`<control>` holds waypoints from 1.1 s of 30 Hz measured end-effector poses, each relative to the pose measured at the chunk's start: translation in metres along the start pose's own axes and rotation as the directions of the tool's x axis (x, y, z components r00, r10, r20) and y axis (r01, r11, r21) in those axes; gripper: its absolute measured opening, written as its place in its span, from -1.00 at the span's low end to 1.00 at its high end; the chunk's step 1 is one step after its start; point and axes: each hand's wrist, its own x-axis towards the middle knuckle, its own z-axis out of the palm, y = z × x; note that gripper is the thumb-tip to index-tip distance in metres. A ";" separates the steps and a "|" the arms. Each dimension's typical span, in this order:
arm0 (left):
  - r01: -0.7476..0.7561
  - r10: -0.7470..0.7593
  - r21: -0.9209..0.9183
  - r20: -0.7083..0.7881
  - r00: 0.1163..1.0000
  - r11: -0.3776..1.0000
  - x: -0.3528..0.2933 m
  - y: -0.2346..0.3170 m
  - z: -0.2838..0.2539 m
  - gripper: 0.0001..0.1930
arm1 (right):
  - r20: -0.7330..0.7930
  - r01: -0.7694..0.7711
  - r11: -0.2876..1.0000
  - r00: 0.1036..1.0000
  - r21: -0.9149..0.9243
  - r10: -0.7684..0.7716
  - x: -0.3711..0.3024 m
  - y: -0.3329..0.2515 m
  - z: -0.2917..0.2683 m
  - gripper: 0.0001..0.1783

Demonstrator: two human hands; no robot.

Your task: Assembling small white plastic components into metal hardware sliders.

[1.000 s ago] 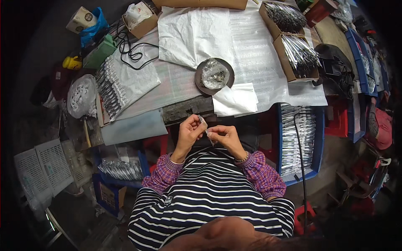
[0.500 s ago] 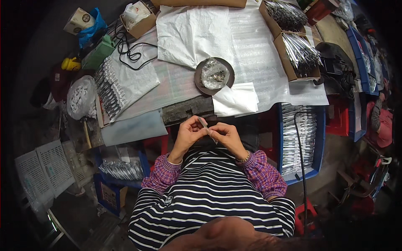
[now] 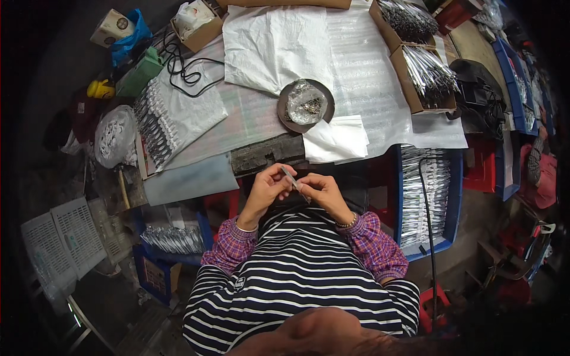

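Note:
A slim silver-grey metal piece point(image 3: 289, 175) slants between my hands, in front of the table edge; its exact kind is too small to make out. My left hand point(image 3: 265, 191) is closed on its upper part, thumb against fingers. Lower along the same piece, my right hand point(image 3: 325, 193) pinches it between thumb and fingertips. Just beyond, a dark round dish point(image 3: 287, 123) on the table bears clear plastic holding small metal parts point(image 3: 312, 107). White sheets point(image 3: 335, 139) lie beside the dish and overhang the front edge.
Cardboard boxes point(image 3: 424, 77) of slender metal pieces stand at far right. Blue crates of silver packets flank me, one at right point(image 3: 456, 202), one at left point(image 3: 205, 228). Wrapped metal pieces point(image 3: 157, 127) lie at the table's left, near a black cable point(image 3: 190, 80). Another person point(image 3: 537, 172) is at far right.
My right hand's fingers have shifted slightly along the metal piece, and the hands are a little farther apart. The rest of the scene stays as it was.

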 end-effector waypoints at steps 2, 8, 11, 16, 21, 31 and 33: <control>0.021 -0.022 -0.029 -0.013 1.000 0.999 -0.001 -0.003 -0.003 -0.76 | 0.013 -0.022 0.999 1.000 0.031 0.022 0.000 0.001 0.000 -0.85; 0.041 0.052 -0.722 0.105 0.993 0.690 -0.002 -0.008 -0.005 -0.59 | 0.150 -0.181 0.964 0.977 0.196 0.153 -0.008 -0.019 -0.002 -0.79; 0.087 0.125 -0.878 0.164 0.979 0.470 0.000 -0.015 -0.009 -0.56 | 0.169 -0.167 0.965 0.977 0.203 0.133 -0.010 -0.021 -0.005 -0.77; 0.084 0.119 -0.901 0.147 0.982 0.425 0.002 -0.017 -0.009 -0.54 | 0.151 -0.110 0.976 0.985 0.186 0.082 -0.008 -0.024 -0.009 -0.74; 0.056 0.173 -0.896 0.146 0.974 0.440 -0.002 -0.015 -0.013 -0.57 | 0.129 -0.141 0.970 0.985 0.197 0.117 -0.004 -0.026 -0.005 -0.78; -0.270 0.323 -0.764 -0.085 0.942 0.586 -0.046 -0.027 -0.053 -0.76 | 0.121 -0.179 0.981 0.975 -0.070 0.187 -0.005 -0.013 0.009 -0.75; -0.395 0.340 -0.679 -0.222 0.914 0.618 -0.065 -0.037 -0.078 -0.77 | 0.167 -0.170 0.980 0.968 -0.102 0.186 0.000 -0.012 0.013 -0.75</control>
